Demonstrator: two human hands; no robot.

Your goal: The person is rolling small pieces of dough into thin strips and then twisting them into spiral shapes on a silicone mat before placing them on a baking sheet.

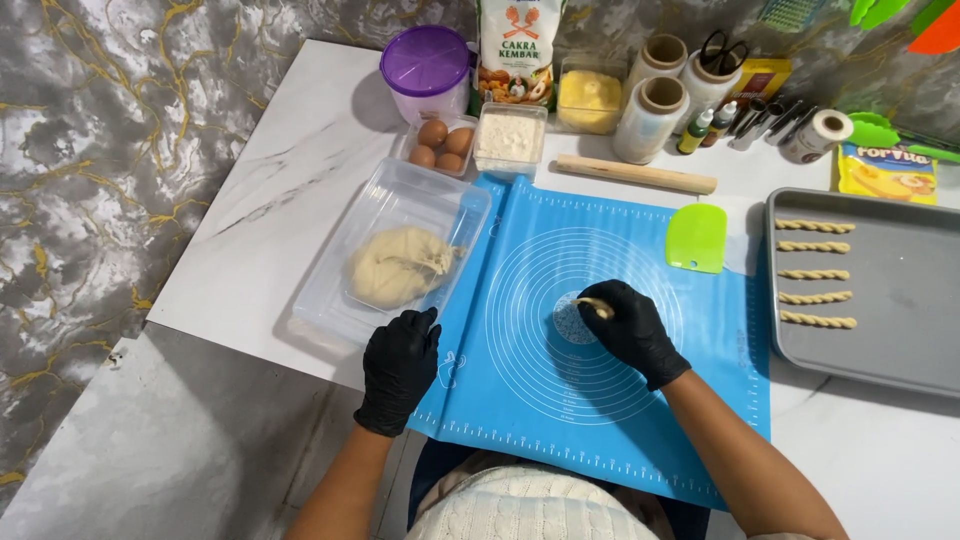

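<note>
- Your right hand (pixel 630 325), in a black glove, rests on the centre of the blue baking mat (pixel 620 420), fingers curled and pressed down over a small piece of dough (pixel 594 305) that pokes out at the fingertips.
- Your left hand (pixel 400 365), also gloved in black, lies flat with fingers together on the mat's left edge, at 9 o'clock from the right hand, its fingertips touching the rim of a clear plastic container (pixel 330 290).
- A pale dough ball (pixel 398 265) sits inside that container, at 10 o'clock from the mat's centre.
- At 3 o'clock, a grey baking tray (pixel 900 300) holds 5 twisted dough sticks (pixel 815 272) lined up in a column along its left side.
- A green scraper (pixel 697 238) lies on the mat at 1 o'clock, near the tray.
- A wooden rolling pin (pixel 635 174) lies just beyond the mat's far edge at 12 o'clock.
- Farther back at 11 o'clock sit brown eggs (pixel 441 146) in a clear tub, a small tub of white flour (pixel 509 138) just beside it, and a purple-lidded container (pixel 427 68) behind.
</note>
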